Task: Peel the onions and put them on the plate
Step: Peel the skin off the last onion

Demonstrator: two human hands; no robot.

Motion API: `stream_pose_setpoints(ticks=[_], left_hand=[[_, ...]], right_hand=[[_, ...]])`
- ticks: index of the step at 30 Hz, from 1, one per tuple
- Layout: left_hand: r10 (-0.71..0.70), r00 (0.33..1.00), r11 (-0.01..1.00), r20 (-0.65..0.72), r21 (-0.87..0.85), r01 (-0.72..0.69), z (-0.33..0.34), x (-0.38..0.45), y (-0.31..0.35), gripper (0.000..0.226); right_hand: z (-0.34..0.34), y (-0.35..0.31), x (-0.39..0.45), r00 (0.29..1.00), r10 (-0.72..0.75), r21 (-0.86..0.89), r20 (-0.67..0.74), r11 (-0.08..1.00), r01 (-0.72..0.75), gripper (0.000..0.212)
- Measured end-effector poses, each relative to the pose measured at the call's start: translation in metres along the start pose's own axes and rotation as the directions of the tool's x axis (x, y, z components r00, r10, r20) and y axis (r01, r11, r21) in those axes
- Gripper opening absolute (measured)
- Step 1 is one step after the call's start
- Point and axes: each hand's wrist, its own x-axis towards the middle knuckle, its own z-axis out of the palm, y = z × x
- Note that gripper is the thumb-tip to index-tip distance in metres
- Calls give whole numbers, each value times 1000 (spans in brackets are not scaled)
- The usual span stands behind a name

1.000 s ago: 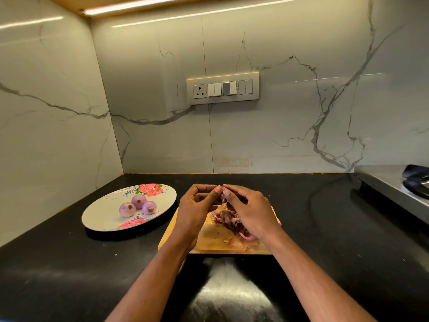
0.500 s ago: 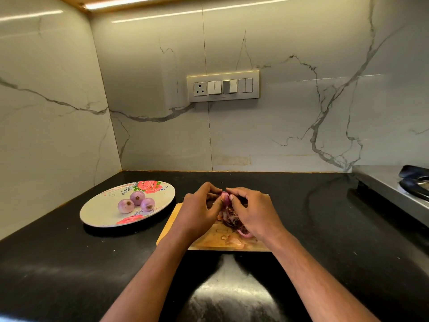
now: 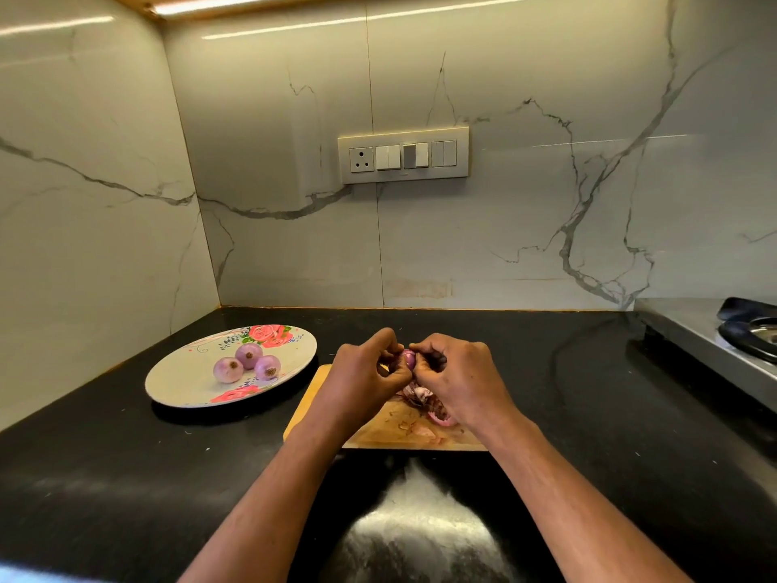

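Note:
A small purple onion [image 3: 408, 358] is pinched between both my hands above the wooden cutting board [image 3: 378, 431]. My left hand [image 3: 363, 374] grips it from the left with curled fingers, and my right hand [image 3: 456, 378] pinches it from the right. A heap of purple onion skins [image 3: 424, 399] lies on the board under my right hand. Three peeled onions [image 3: 248, 363] sit together on the flowered plate [image 3: 185, 385] to the left of the board.
The black countertop [image 3: 126, 477] runs to marble walls at the left and back. A steel stove [image 3: 714, 342] with a dark burner stands at the right edge. A switch panel [image 3: 403, 155] is on the back wall.
Both hands have lifted the onion slightly and turned it, so more of its purple surface shows between the fingertips. The plate and board stay where they were.

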Motion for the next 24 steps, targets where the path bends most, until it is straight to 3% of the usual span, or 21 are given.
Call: stream_pose_setpoints(ticks=[9,15,17,20,24], left_hand=[[-19,995,993,-96,-115,8,6,-3,1,17],[-131,980,946,-149,-316,79,4,3,-6,10],[-165,979,910,-121,-401,104,5,4,-8,13],[-200,979,836,-47,-530,145,4,5,-9,36],[-225,974,710,40,-677,192,1,6,-12,27]], right_hand=[[0,11,4,994,60,90,-93,995,-52,15],[6,9,6,996,94,266,6,960,-93,26],[7,9,8,996,87,338,33,937,-93,30],[5,14,10,992,106,501,70,856,-127,27],[3,17,11,988,116,618,98,771,-152,26]])
